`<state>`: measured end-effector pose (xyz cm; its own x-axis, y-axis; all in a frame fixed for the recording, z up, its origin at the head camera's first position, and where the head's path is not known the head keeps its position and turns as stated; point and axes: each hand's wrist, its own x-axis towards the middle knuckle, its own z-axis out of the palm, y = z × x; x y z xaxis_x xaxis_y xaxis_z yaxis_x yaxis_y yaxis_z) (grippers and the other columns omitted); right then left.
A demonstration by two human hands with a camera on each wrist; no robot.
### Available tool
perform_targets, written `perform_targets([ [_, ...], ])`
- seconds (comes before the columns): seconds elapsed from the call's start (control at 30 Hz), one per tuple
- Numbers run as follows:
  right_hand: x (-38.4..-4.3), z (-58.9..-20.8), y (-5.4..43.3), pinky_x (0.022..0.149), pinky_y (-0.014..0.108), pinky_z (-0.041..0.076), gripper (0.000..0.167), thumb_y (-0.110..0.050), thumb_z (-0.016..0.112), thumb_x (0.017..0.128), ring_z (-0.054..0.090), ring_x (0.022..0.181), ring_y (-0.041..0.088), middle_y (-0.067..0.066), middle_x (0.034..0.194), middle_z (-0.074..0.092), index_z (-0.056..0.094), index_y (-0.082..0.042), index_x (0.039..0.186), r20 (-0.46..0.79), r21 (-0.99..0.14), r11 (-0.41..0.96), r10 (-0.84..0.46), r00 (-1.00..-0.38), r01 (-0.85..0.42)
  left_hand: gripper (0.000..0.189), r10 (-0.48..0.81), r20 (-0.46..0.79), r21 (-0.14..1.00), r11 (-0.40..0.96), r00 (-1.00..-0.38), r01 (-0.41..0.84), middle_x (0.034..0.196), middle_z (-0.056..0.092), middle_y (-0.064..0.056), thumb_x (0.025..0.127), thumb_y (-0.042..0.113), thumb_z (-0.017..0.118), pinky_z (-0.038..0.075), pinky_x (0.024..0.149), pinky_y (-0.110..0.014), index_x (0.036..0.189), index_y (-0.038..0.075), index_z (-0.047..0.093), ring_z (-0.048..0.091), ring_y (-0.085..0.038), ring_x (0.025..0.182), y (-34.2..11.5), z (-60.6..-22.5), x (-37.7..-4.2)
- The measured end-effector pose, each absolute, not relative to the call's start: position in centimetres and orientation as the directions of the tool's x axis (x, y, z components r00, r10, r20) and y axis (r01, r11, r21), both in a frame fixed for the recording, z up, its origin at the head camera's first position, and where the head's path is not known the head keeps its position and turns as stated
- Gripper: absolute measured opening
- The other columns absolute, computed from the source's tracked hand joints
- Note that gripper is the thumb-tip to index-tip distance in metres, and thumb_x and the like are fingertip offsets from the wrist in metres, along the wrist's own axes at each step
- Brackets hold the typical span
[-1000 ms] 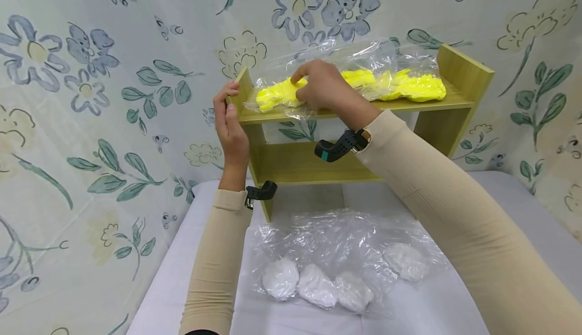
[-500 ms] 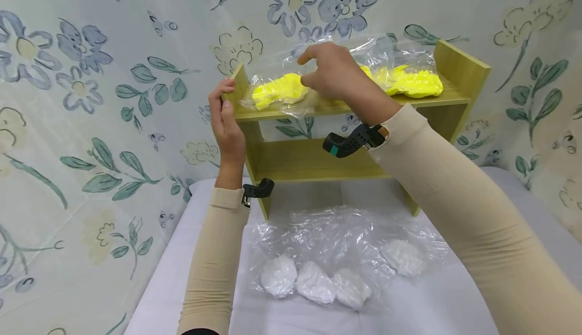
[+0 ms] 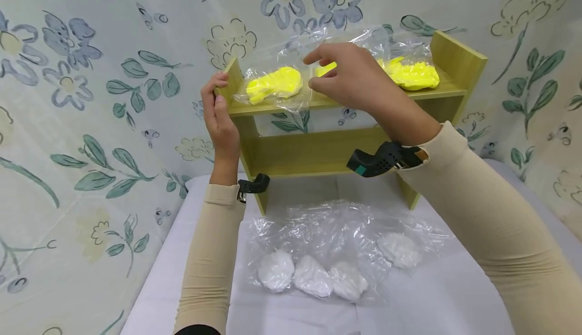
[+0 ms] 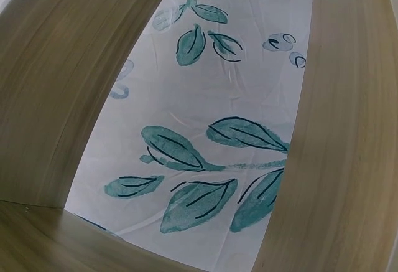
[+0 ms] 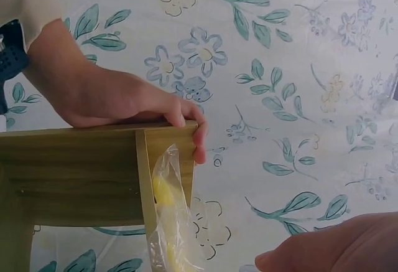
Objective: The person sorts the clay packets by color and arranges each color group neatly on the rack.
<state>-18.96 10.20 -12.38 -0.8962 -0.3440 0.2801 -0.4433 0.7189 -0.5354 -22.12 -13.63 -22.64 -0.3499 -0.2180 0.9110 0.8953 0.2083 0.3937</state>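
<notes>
My left hand point(image 3: 221, 117) grips the left end panel of a small wooden shelf point(image 3: 313, 155), its fingers hooked over the edge. The right wrist view also catches this left hand point(image 5: 118, 101) along the panel. Beside the left hand, a bright yellow soft lump in a clear plastic bag point(image 3: 275, 83) lies on the top board. My right hand point(image 3: 352, 75) hovers in front of that board, thumb and index finger apart, nothing between them. It partly covers a second yellow lump point(image 3: 325, 68). A third bagged yellow lump point(image 3: 414, 75) lies at the right.
Several white lumps in clear bags, one of them a round white lump point(image 3: 276, 270), lie on the white-covered table point(image 3: 295, 315) before the shelf. Flower-patterned fabric point(image 3: 113, 138) hangs behind. The left wrist view shows shelf boards point(image 4: 348, 129) only, no hand.
My right hand has drawn away from the left yellow lump and moved right, its thumb and finger spreading apart. The left hand keeps its grip on the shelf. The head view has shifted slightly.
</notes>
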Motion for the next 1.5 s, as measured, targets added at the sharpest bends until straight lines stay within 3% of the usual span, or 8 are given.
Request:
perform_targets([
  [0.1, -17.8, -12.9, 11.2, 0.094, 0.041, 0.050, 0.045, -0.028, 0.057, 0.093, 0.057, 0.119, 0.026, 0.005, 0.142, 0.049, 0.054, -0.022, 0.137, 0.292, -0.560, 0.702, -0.330, -0.897, -0.441, 0.033, -0.214, 0.911, 0.394, 0.209, -0.351, 0.895, 0.125, 0.048, -0.034, 0.092, 0.004, 0.027, 0.027, 0.114, -0.040, 0.108, -0.021, 0.042, 0.041, -0.029, 0.131, -13.6, -22.6, -22.1],
  [0.37, -14.8, -14.7, 14.1, 0.090, 0.038, 0.052, 0.038, -0.028, 0.062, 0.092, 0.061, 0.112, 0.019, -0.001, 0.134, 0.057, 0.061, -0.021, 0.129, 0.329, -0.670, 0.591, -0.305, -0.894, -0.448, 0.031, -0.224, 0.906, 0.408, 0.229, -0.360, 0.884, 0.126, 0.049, -0.031, 0.092, 0.005, 0.028, 0.027, 0.114, -0.038, 0.108, -0.017, 0.044, 0.042, -0.026, 0.130, -13.6, -22.5, -22.0],
  [0.53, -13.2, -17.0, 16.3, 0.082, 0.016, 0.052, 0.036, -0.022, 0.065, 0.092, 0.064, 0.107, 0.021, 0.003, 0.128, 0.061, 0.062, -0.017, 0.127, 0.386, -0.681, 0.534, -0.320, -0.865, -0.501, 0.031, -0.227, 0.902, 0.416, 0.228, -0.367, 0.881, 0.126, 0.049, -0.030, 0.092, 0.004, 0.028, 0.028, 0.114, -0.037, 0.108, -0.016, 0.044, 0.043, -0.024, 0.130, -13.5, -22.6, -22.0],
  [0.63, -12.5, -18.6, 17.5, 0.076, 0.010, 0.049, 0.035, -0.019, 0.064, 0.092, 0.065, 0.104, 0.018, 0.004, 0.124, 0.063, 0.063, -0.016, 0.127, 0.403, -0.689, 0.516, -0.312, -0.860, -0.510, 0.030, -0.232, 0.899, 0.421, 0.227, -0.371, 0.878, 0.127, 0.050, -0.030, 0.092, 0.005, 0.028, 0.027, 0.114, -0.037, 0.108, -0.013, 0.045, 0.043, -0.023, 0.130, -13.5, -22.6, -22.1],
  [0.83, -11.5, -22.2, 19.5, 0.075, 0.010, 0.050, 0.034, -0.014, 0.064, 0.092, 0.063, 0.094, -0.001, 0.007, 0.118, 0.066, 0.063, -0.015, 0.126, 0.396, -0.709, 0.518, -0.269, -0.878, -0.478, 0.031, -0.232, 0.900, 0.418, 0.218, -0.369, 0.882, 0.127, 0.049, -0.031, 0.091, 0.005, 0.028, 0.027, 0.115, -0.037, 0.108, -0.017, 0.043, 0.041, -0.029, 0.131, -13.7, -22.7, -22.2],
  [1.17, -10.5, -27.7, 21.6, 0.077, 0.008, 0.049, 0.030, -0.011, 0.066, 0.090, 0.063, 0.092, -0.001, 0.004, 0.111, 0.069, 0.065, -0.014, 0.120, 0.392, -0.716, 0.549, -0.196, -0.899, -0.431, 0.031, -0.232, 0.900, 0.417, 0.207, -0.370, 0.885, 0.127, 0.049, -0.030, 0.091, 0.005, 0.028, 0.028, 0.114, -0.038, 0.108, -0.018, 0.042, 0.042, -0.027, 0.130, -13.7, -22.9, -22.4],
  [1.37, -9.7, -31.0, 23.4, 0.078, 0.007, 0.048, 0.031, -0.012, 0.065, 0.091, 0.060, 0.094, -0.006, 0.006, 0.112, 0.068, 0.063, -0.010, 0.122, 0.369, -0.717, 0.560, -0.200, -0.908, -0.415, 0.031, -0.229, 0.896, 0.429, 0.216, -0.381, 0.877, 0.128, 0.049, -0.028, 0.092, 0.005, 0.028, 0.028, 0.114, -0.037, 0.109, -0.016, 0.043, 0.042, -0.023, 0.131, -13.5, -22.9, -22.2],
  [1.5, -9.1, -33.3, 24.7, 0.073, 0.009, 0.050, 0.035, -0.016, 0.065, 0.092, 0.059, 0.092, -0.008, 0.005, 0.111, 0.067, 0.061, -0.011, 0.126, 0.315, -0.737, 0.574, -0.174, -0.933, -0.357, 0.033, -0.228, 0.903, 0.411, 0.213, -0.364, 0.886, 0.127, 0.049, -0.030, 0.092, 0.005, 0.028, 0.028, 0.114, -0.038, 0.109, -0.019, 0.042, 0.042, -0.026, 0.130, -13.6, -22.7, -22.2],
])
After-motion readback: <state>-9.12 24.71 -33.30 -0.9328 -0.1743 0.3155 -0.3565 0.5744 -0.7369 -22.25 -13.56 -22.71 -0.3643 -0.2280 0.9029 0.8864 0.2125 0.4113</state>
